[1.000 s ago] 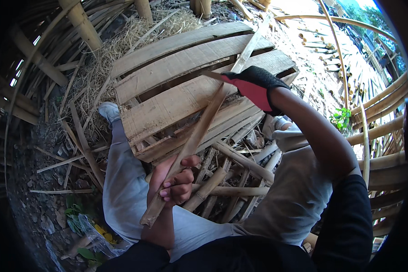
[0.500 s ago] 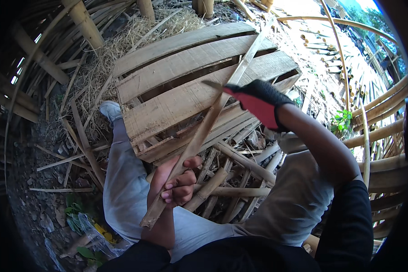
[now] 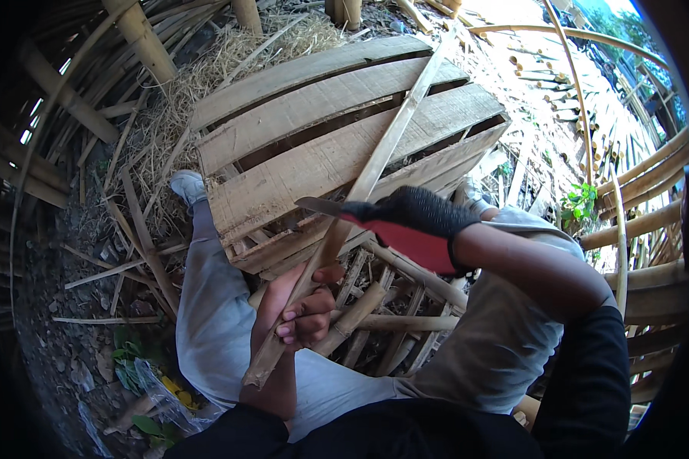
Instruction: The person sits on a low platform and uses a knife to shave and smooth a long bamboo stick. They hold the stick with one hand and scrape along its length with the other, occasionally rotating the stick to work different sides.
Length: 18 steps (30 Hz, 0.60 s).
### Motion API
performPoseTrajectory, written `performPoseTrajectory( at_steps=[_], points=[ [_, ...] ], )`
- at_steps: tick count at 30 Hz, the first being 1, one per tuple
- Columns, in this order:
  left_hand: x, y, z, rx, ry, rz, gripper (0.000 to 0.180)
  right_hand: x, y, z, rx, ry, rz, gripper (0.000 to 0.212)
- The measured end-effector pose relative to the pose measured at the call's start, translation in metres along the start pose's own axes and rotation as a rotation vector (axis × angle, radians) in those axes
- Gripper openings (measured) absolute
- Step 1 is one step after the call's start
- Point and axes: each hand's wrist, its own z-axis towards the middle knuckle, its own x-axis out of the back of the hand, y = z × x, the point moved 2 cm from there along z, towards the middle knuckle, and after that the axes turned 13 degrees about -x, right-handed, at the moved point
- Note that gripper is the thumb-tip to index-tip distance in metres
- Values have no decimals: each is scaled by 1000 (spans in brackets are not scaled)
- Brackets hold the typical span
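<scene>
A long split bamboo strip [image 3: 383,149] slants from near my lap up across a slatted wooden crate [image 3: 272,187]. My bare left hand [image 3: 308,314] is closed around the strip close to its lower end. My right hand [image 3: 417,226], in a black and red work glove, grips a knife [image 3: 319,206]; the handle is hidden in the fist. The knife's blade points left and crosses the strip just above my left hand, at the crate's near edge. Whether the edge bites into the bamboo cannot be made out.
Cut bamboo poles [image 3: 402,321] lie between my legs under the crate's near side. Dry straw [image 3: 184,115] heaps at the far left. A clear plastic bag [image 3: 172,402] with something yellow lies at lower left. Bamboo railings [image 3: 651,222] stand on the right, with stacked poles behind.
My right hand and the knife have slid down along the strip, toward my left hand and body. The left hand and the strip have stayed almost in place.
</scene>
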Motion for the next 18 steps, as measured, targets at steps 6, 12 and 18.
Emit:
performPoseTrajectory(
  at_steps=[6,12,18],
  points=[
    [0,-1,4,32,-23,33,28,22,-24,-27,-227,49,190,43],
    [-5,-2,-4,-47,9,173,28,38,-26,-12,-117,300,394,37],
    [-8,-8,-2,-35,40,286,32,39,-9,-3,288,286,46,41]
  ],
)
